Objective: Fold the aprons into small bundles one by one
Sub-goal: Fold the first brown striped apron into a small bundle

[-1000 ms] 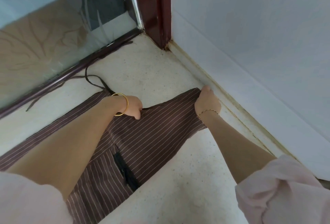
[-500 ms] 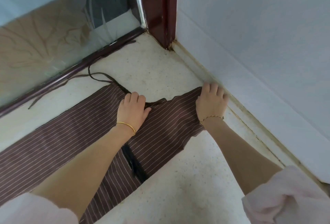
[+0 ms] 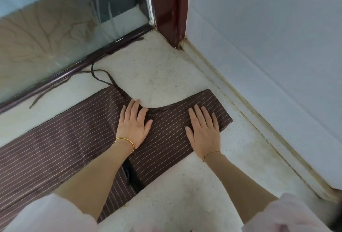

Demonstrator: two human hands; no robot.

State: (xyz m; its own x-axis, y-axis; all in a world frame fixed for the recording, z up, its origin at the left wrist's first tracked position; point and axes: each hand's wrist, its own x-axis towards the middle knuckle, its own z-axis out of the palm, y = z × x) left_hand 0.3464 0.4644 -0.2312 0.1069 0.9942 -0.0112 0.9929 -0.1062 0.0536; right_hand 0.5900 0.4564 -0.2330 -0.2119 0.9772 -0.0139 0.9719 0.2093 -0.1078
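A brown apron with thin white stripes (image 3: 74, 135) lies flat on the speckled floor, running from the lower left to the wall at the right. My left hand (image 3: 134, 122) presses flat on it near the curved neckline, fingers straight. On the bib end near the wall, my right hand (image 3: 204, 130) also lies flat with spread fingers. A dark strap (image 3: 103, 78) trails from the apron toward the glass door. A black strip (image 3: 132, 176) lies on the apron's near edge, partly under my left forearm.
A glass door with a dark red frame (image 3: 55, 76) runs along the left and back. A red door post (image 3: 170, 10) stands in the corner. The white wall and its stained skirting (image 3: 249, 106) close off the right side. Bare floor (image 3: 185, 191) lies between my arms.
Both hands have slid back toward me across the apron and flattened out. The bib end now lies smoother and the neckline curve shows bare floor beyond it.
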